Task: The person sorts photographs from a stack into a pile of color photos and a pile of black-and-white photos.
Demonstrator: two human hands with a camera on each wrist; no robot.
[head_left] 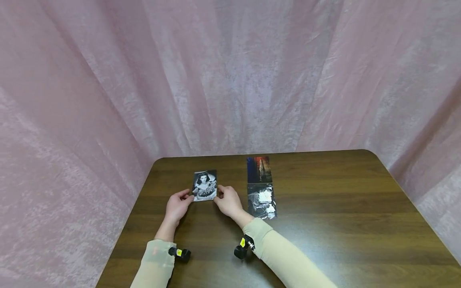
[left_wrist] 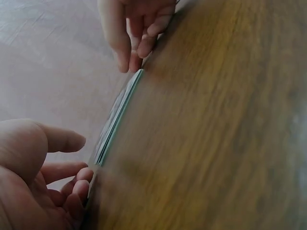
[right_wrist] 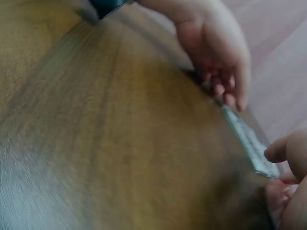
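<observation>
- A black-and-white portrait photo (head_left: 205,185) lies toward the far left corner of the bench (head_left: 342,224). In the wrist views it looks like a thin stack of prints seen edge-on (left_wrist: 117,117), flat on the wood.
- The left hand (head_left: 177,207) is at the photo's near left corner. Its fingers are curled loosely with the tips against the edge. Whether they pinch the print or only touch it I cannot tell.
- The right hand (head_left: 228,201) is at the near right corner in the same way, fingertips on or just at the edge, with the grip itself hidden. With one hand on each side, the stack seems to be squared up or steadied, as I judge it.
- The prints are glossy, rectangular and thin, with crisp straight edges.
- Two more photos lie just to the right, nearer the middle of the far edge. One is a dark red-and-blue picture (head_left: 259,169). The other is a shiny grey one (head_left: 261,201) directly in front of it, almost touching it and catching the light.
- The bench is dark brown wood grain, smooth, with rounded corners.
- Both arms wear beige sleeves (head_left: 284,256), each with a small black camera clipped at the wrist (head_left: 242,248).
- Pink crinkled cloth (head_left: 230,76) hangs behind the bench and along both sides.
</observation>
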